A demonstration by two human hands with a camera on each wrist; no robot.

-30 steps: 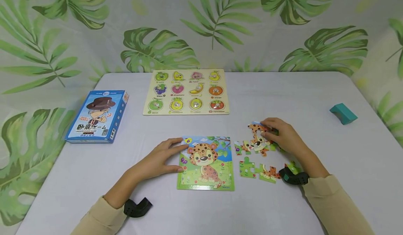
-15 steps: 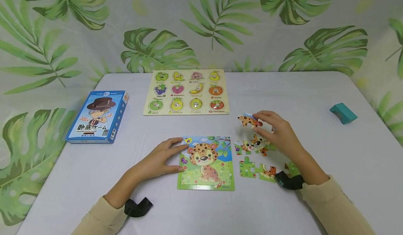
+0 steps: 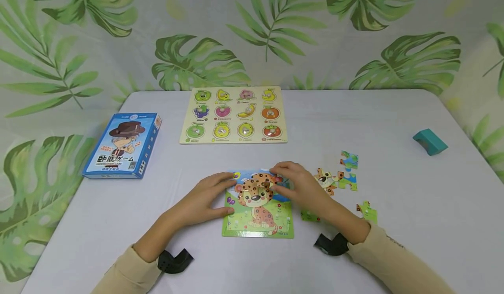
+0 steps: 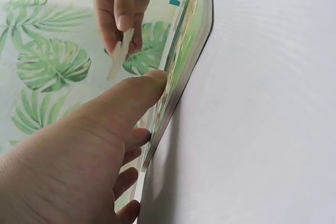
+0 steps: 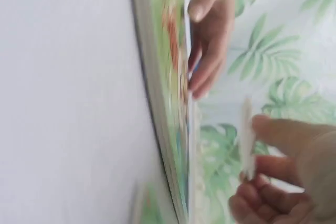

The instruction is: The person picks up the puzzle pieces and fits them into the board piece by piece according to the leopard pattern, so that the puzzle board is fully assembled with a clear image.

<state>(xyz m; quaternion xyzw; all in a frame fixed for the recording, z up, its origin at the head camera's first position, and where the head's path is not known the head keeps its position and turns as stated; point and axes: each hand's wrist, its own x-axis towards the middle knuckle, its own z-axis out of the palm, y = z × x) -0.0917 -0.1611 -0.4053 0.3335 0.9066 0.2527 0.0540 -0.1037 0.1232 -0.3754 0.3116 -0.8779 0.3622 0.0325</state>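
The square leopard puzzle board (image 3: pixel 257 234) lies on the white table with the leopard picture facing up. My left hand (image 3: pixel 204 197) rests at its left edge, fingers spread; in the left wrist view the thumb (image 4: pixel 142 93) touches the board's edge. Over the board's upper part, my right hand (image 3: pixel 305 189) pinches a spotted puzzle piece (image 3: pixel 261 180) between thumb and fingers. Seen edge-on in the right wrist view, that thin piece (image 5: pixel 247 140) is apart from the board. Loose pieces lie right of the board, among them a leopard-face piece (image 3: pixel 326 180) partly behind my right hand.
Behind the board lies a wooden fruit peg puzzle (image 3: pixel 233 138). A blue game box (image 3: pixel 118 149) is at the left, a teal arched block (image 3: pixel 430 142) at the far right. More loose pieces (image 3: pixel 348 182) lie right of my right hand, one (image 3: pixel 368 211) nearer the sleeve.
My right hand has lifted the spotted piece from the loose pieces and carried it left over the board. The left hand has stayed at the board's left edge.
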